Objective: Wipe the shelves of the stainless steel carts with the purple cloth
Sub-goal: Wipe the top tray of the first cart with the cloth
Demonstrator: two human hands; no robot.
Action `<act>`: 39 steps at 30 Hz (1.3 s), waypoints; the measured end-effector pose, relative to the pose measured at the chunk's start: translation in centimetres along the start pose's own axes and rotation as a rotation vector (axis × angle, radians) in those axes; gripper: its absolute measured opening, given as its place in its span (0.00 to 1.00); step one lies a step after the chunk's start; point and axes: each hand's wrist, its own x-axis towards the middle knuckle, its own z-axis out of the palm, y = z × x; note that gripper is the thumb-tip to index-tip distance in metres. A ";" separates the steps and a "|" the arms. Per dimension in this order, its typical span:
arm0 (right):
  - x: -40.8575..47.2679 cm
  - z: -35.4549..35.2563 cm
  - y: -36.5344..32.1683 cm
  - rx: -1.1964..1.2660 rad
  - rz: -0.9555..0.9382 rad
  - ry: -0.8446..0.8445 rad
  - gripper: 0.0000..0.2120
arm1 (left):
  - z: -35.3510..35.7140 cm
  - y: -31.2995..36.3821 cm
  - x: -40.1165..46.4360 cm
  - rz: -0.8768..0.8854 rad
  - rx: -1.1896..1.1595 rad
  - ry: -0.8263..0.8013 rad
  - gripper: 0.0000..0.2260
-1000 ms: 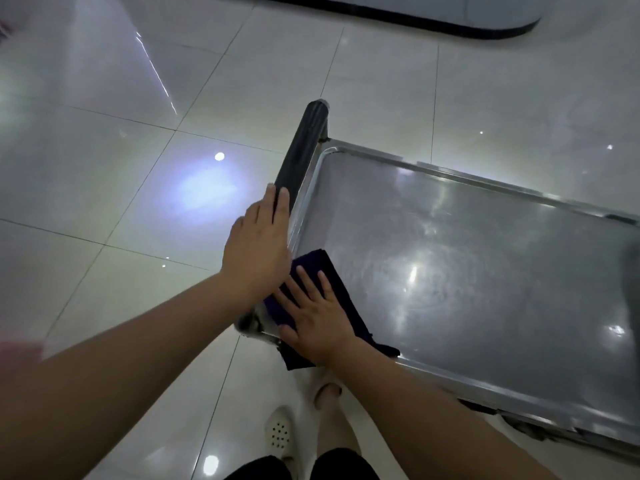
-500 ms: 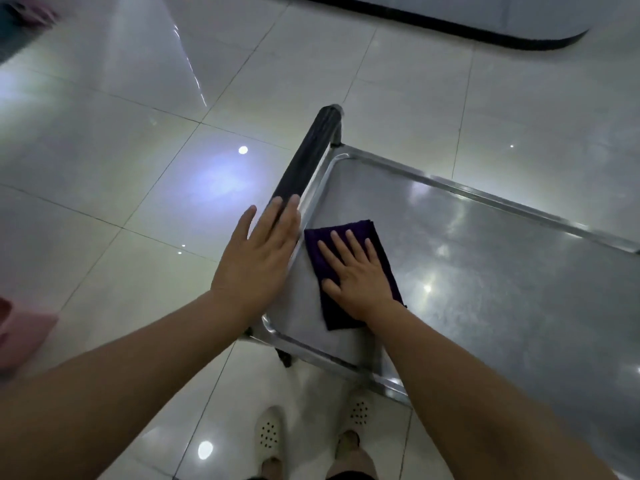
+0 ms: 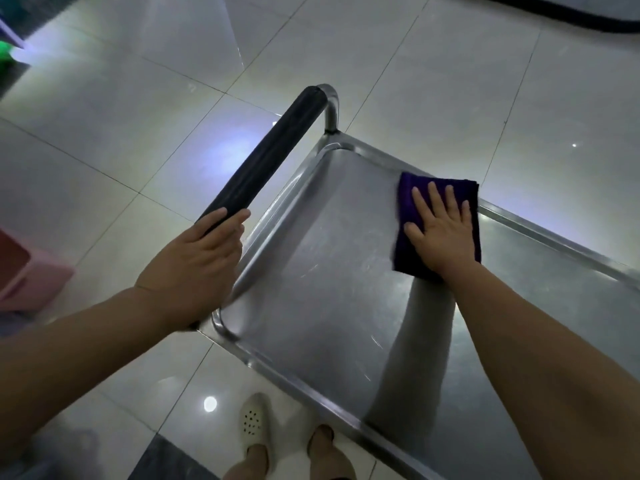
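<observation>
The stainless steel cart's top shelf [image 3: 311, 271] fills the middle and right of the head view, its raised rim running along the near and far sides. A folded purple cloth [image 3: 405, 237] lies flat on the shelf against the far rim. My right hand [image 3: 441, 228] presses on the cloth with straight, spread fingers. My left hand [image 3: 197, 258] grips the lower end of the cart's black padded handle [image 3: 263, 157], thumb on one side and fingers wrapped over the other.
Glossy white floor tiles surround the cart. A pink container [image 3: 24, 275] stands on the floor at the left edge. My feet in pale slippers [image 3: 254, 426] are just below the shelf's near rim. A dark curved base [image 3: 561, 15] crosses the top right.
My right hand slid the purple cloth from the near left corner across the shelf to the far rim. My left hand went from lying flat on the handle to gripping it.
</observation>
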 end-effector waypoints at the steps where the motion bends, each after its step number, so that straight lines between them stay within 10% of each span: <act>1: -0.5 0.1 0.1 0.008 0.046 0.004 0.31 | -0.1 0.0 0.0 -0.008 -0.005 0.009 0.21; 7: -5.2 1.2 -4.7 0.013 0.195 0.006 0.31 | 0.1 0.0 0.0 -0.021 -0.112 0.118 0.14; 20: -18.6 5.9 -19.7 -0.041 -0.313 -0.105 0.31 | 0.3 0.2 -1.4 -0.024 0.054 0.072 0.14; 30: -15.9 3.6 -8.2 -0.022 -0.178 -0.068 0.31 | 0.5 0.5 -1.4 -0.018 0.242 0.000 0.18; 39: -13.6 3.1 1.7 -0.023 -0.155 -0.024 0.31 | -6.7 17.5 2.0 -0.073 -0.451 0.003 0.23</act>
